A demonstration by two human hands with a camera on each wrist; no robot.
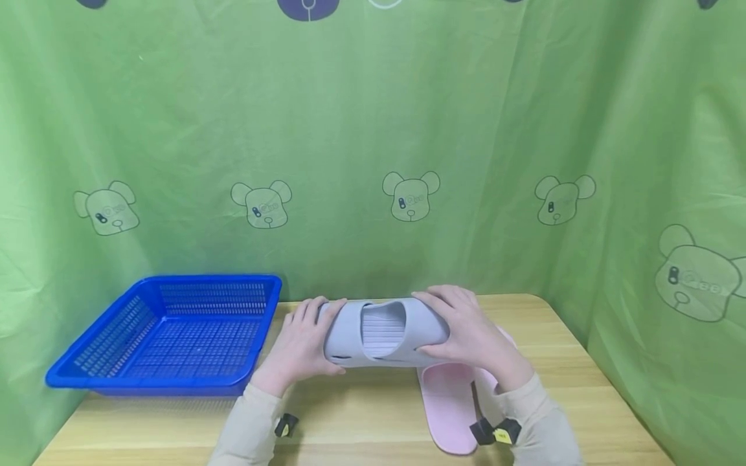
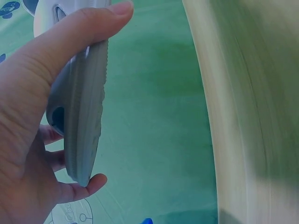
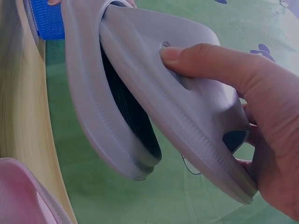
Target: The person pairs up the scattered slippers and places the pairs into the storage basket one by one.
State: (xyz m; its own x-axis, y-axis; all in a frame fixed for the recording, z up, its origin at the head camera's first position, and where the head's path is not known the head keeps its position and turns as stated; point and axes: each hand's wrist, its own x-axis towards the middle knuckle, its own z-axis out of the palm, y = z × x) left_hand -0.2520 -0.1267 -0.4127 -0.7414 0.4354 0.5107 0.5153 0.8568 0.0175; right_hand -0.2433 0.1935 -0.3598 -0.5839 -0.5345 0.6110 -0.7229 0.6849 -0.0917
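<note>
Two grey slippers are held up above the table, their vamps at opposite ends and their openings meeting in the middle, one sole tucked into the other. My left hand (image 1: 302, 340) grips the left slipper (image 1: 344, 331), thumb on one side and fingers spread round the other. At the opposite end, my right hand (image 1: 471, 331) holds the right slipper (image 1: 428, 329); in the right wrist view its thumb presses the slipper's upper (image 3: 140, 39). Under my right forearm lies a pink slipper (image 1: 449, 414) on the table, with another pink piece partly hidden by the arm.
A blue plastic basket (image 1: 253, 362) with slotted walls stands on the left of the wooden table (image 1: 355, 421), its visible floor bare. A green curtain (image 1: 350, 129) with bear-head prints hangs behind and at both sides.
</note>
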